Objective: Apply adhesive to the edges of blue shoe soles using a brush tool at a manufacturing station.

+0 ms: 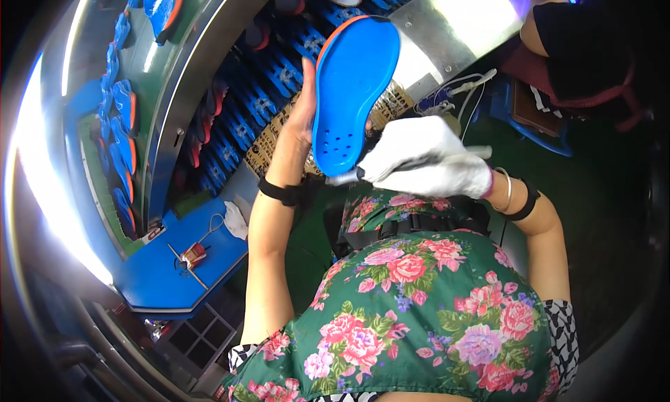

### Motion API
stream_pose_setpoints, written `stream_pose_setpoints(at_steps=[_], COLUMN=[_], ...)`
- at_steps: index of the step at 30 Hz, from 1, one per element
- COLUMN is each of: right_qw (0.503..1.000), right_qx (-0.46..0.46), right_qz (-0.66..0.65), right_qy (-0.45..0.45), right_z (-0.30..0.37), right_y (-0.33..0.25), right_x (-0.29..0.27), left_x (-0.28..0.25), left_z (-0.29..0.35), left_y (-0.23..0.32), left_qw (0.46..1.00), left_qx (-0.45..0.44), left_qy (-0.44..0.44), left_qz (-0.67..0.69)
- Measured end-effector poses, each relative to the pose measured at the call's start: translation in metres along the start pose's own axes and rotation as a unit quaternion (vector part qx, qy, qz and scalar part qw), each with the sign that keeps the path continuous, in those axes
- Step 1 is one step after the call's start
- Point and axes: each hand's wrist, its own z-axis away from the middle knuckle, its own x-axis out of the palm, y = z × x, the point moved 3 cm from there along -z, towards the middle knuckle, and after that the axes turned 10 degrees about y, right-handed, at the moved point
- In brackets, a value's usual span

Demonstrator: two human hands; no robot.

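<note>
One green fabric apron with pink flowers (391,325) covers the person; one flat blue table (157,283) stands at left. One smooth blue foot-shaped sole with an orange rim (357,88) is raised before the apron, heel toward the body. One bare left hand (301,116) grasps its left edge; one white-gloved right hand (426,158) clenches one slim pale rod (480,152), whose blurred tip seems to meet the heel.

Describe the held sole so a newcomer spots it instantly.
Find the green floral apron, then look above it to the bare left hand. It grips the blue sole, partly edged in orange. Unlike the blue-and-orange pieces at far left, this one is hand-held, with small dark holes near its lower end.
</note>
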Motion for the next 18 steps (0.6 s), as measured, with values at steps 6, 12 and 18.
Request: stream_pose_setpoints(at_steps=[6,12,18], right_qw=[0.971,0.975,0.961], right_qx=[0.049,-0.043,-0.124], right_qz=[-0.02,0.105,0.215], right_qy=[0.235,0.193,0.124], right_z=[-0.019,-0.029,-0.02], right_y=[-0.013,-0.015,-0.013], right_x=[-0.042,-0.049,-0.049], left_x=[0.017,0.02,0.0], left_z=[-0.003,-0.013,-0.007], left_y=[-0.022,-0.051,-0.065], left_qw=[0.976,0.973,0.983], left_qx=[0.076,0.19,0.137], left_qy=[0.026,0.074,0.124], left_qz=[0.2,0.111,0.007])
